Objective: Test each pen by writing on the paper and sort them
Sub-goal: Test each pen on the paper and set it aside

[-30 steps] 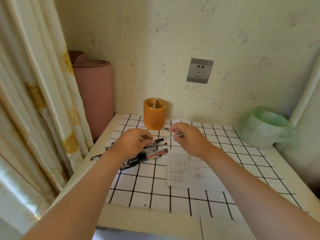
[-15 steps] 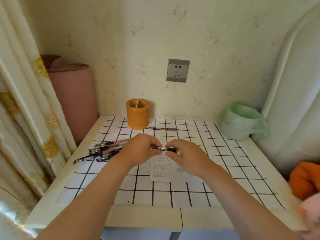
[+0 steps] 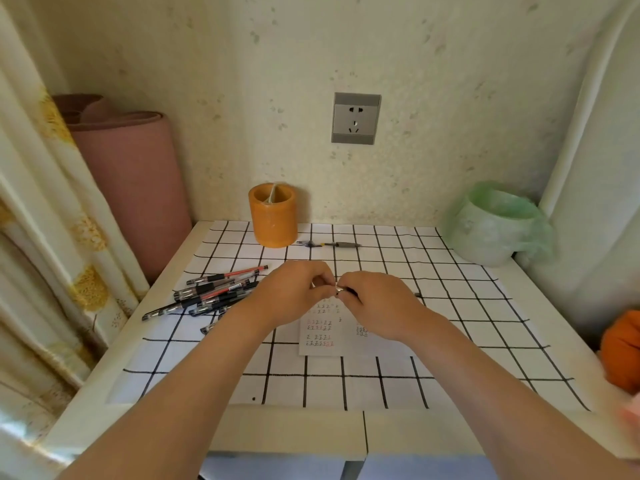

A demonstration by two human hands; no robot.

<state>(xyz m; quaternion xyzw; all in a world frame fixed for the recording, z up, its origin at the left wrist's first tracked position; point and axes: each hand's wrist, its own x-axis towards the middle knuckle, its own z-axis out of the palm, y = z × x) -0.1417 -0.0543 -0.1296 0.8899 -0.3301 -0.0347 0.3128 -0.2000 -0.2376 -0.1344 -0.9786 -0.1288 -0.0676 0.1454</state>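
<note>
My left hand [image 3: 294, 292] and my right hand [image 3: 377, 303] meet above the top of a small sheet of paper [image 3: 332, 336] marked with rows of black and red test marks. Between them they pinch one pen [image 3: 343, 289]; only its metal tip end and a bit of dark grip show. A pile of several black and red pens [image 3: 211, 294] lies on the table to the left of my left hand. An orange pen cup [image 3: 273, 216] stands at the back, and a single pen [image 3: 329, 244] lies just to its right.
The white table carries a black-grid cloth [image 3: 450, 327]. A bin lined with a green bag [image 3: 495, 225] stands at the back right. A rolled pink mat [image 3: 128, 174] and a curtain [image 3: 38, 237] are on the left. Something orange [image 3: 621, 351] sits at the right edge.
Both hands came down closer to the paper and together around the pen; earlier the right hand held it out by one end. The camera view shifted to the right.
</note>
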